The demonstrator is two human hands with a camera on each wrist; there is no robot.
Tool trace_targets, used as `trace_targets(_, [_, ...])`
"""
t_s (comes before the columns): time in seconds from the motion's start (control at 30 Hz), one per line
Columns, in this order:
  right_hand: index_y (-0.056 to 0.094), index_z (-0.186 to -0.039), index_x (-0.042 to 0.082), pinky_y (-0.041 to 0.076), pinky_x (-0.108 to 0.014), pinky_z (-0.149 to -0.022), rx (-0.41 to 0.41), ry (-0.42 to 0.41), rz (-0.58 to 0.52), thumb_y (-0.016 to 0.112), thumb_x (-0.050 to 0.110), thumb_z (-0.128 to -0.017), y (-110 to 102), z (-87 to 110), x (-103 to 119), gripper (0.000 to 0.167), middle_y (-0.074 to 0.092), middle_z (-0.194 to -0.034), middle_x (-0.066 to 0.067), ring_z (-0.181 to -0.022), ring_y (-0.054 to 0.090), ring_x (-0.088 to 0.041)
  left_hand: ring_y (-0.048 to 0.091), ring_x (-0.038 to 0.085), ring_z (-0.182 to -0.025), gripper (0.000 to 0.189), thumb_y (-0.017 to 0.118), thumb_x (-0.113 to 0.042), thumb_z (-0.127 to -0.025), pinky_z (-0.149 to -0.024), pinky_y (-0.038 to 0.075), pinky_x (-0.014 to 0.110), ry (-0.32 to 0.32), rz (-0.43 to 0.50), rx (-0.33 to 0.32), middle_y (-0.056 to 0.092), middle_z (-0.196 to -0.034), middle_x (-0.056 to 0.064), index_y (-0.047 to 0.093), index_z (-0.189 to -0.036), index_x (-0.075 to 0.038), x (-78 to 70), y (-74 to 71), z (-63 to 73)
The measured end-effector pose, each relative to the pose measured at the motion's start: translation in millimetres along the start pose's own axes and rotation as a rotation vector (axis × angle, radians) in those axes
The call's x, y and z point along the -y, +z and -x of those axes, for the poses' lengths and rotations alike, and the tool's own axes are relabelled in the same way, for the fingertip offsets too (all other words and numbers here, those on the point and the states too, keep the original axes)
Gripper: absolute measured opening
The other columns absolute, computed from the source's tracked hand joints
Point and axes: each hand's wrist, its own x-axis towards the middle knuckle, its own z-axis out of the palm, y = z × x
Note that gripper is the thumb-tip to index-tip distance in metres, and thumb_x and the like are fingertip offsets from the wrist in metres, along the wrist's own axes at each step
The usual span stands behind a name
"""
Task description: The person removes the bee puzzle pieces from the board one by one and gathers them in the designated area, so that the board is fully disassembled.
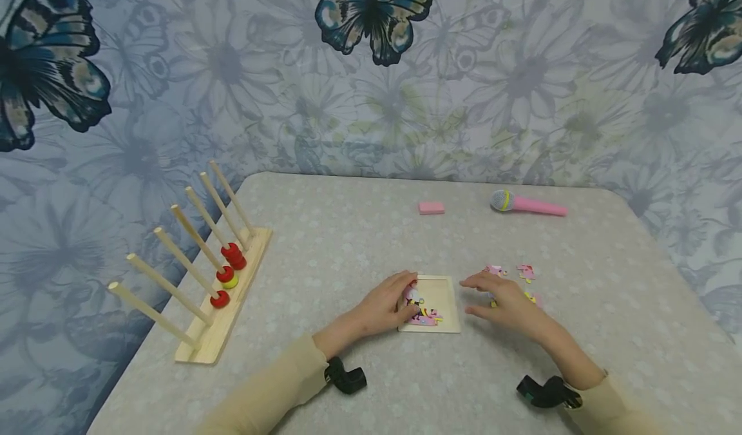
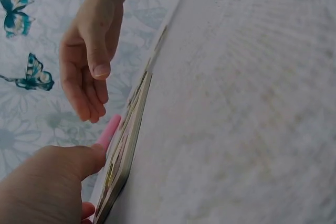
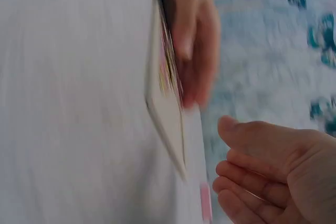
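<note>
A shallow wooden puzzle tray [image 1: 443, 293] lies on the table, with several joined pink, yellow and black puzzle pieces [image 1: 428, 319] along its left and lower part. My left hand [image 1: 382, 305] rests at the tray's left side, fingers toward the upper corner and thumb over the pieces; it covers part of them. Just right of the tray, my right hand [image 1: 510, 303] hovers with fingers loosely extended and thumb apart, nothing between them. Loose puzzle pieces [image 1: 526, 272] lie beyond and beside the right hand, some partly hidden by it. The right wrist view shows its relaxed fingers [image 3: 247, 182].
A wooden peg stand [image 1: 199, 341] with red and yellow rings on some pegs stands at the left. Toward the back lie a pink block [image 1: 431, 208] and a pink toy microphone [image 1: 536, 207]. Butterfly-patterned wall covering [image 1: 371, 113] rises behind the table [image 1: 336, 229].
</note>
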Motion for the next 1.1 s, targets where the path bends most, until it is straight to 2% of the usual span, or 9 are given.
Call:
trace_targets(0.17, [0.062, -0.118, 0.004, 0.047, -0.044, -0.088, 0.08, -0.05, 0.007, 0.073, 0.02, -0.084, 29.8, -13.2, 25.8, 0.039, 0.063, -0.114, -0.004, -0.107, 0.057, -0.024, 0.025, 0.026, -0.138, 0.073, 0.057, -0.04, -0.092, -0.111, 0.022, 0.037, 0.023, 0.004, 0.056, 0.031, -0.148, 0.018, 0.027, -0.146, -0.001, 1.1, -4.6, -0.1])
trace_targets(0.33, [0.064, -0.115, 0.004, 0.047, -0.045, -0.088, 0.043, -0.055, 0.014, 0.074, 0.013, -0.082, 43.1, -15.4, 32.9, 0.035, 0.065, -0.11, -0.004, -0.105, 0.058, -0.023, 0.024, 0.028, -0.138, 0.075, 0.059, -0.037, -0.091, -0.111, 0.021, 0.037, 0.045, 0.002, 0.09, 0.029, -0.148, 0.02, 0.026, -0.146, 0.001, 2.2, -8.0, 0.3])
trace_targets(0.53, [0.066, -0.111, 0.008, 0.047, -0.04, -0.087, 0.015, -0.069, -0.057, 0.071, 0.007, -0.083, 48.9, -14.8, 33.8, 0.028, 0.066, -0.107, 0.0, -0.103, 0.058, -0.017, 0.024, 0.028, -0.138, 0.076, 0.063, -0.033, -0.089, -0.112, 0.019, 0.036, 0.041, 0.002, 0.093, 0.029, -0.148, 0.02, 0.027, -0.146, 0.003, 2.9, -8.4, 0.2])
trace_targets(0.67, [0.066, -0.111, 0.007, 0.046, -0.042, -0.09, -0.003, -0.021, -0.094, 0.072, 0.006, -0.082, 52.9, -14.3, 34.5, 0.029, 0.065, -0.107, 0.0, -0.104, 0.058, -0.017, 0.023, 0.027, -0.139, 0.078, 0.064, -0.033, -0.088, -0.112, 0.019, 0.035, 0.028, 0.003, 0.095, 0.029, -0.149, 0.02, 0.027, -0.146, 0.003, 2.8, -6.5, 0.2])
trace_targets(0.83, [0.066, -0.112, 0.005, 0.046, -0.044, -0.09, -0.025, 0.07, -0.047, 0.075, 0.011, -0.08, 54.7, -12.3, 37.2, 0.033, 0.064, -0.107, 0.0, -0.103, 0.058, -0.019, 0.023, 0.027, -0.139, 0.077, 0.063, -0.033, -0.089, -0.112, 0.02, 0.036, 0.028, 0.008, 0.101, 0.03, -0.149, 0.019, 0.027, -0.146, 0.003, 2.6, -4.9, 0.9])
trace_targets(0.97, [0.068, -0.108, 0.005, 0.048, -0.042, -0.087, -0.033, 0.056, -0.025, 0.075, 0.01, -0.08, 52.9, -12.4, 38.3, 0.03, 0.066, -0.103, 0.001, -0.099, 0.059, -0.017, 0.023, 0.026, -0.139, 0.077, 0.064, -0.031, -0.088, -0.112, 0.019, 0.034, 0.017, 0.018, 0.095, 0.029, -0.149, 0.018, 0.026, -0.147, 0.001, 2.7, -5.8, 0.4])
trace_targets(1.1, [0.068, -0.109, 0.004, 0.048, -0.04, -0.087, -0.023, 0.059, -0.079, 0.074, 0.008, -0.081, 51.8, -12.9, 38.1, 0.029, 0.066, -0.103, 0.0, -0.099, 0.06, -0.015, 0.022, 0.026, -0.139, 0.077, 0.065, -0.031, -0.088, -0.112, 0.019, 0.035, 0.012, 0.026, 0.1, 0.028, -0.149, 0.018, 0.026, -0.147, 0.001, 2.7, -7.0, 0.3])
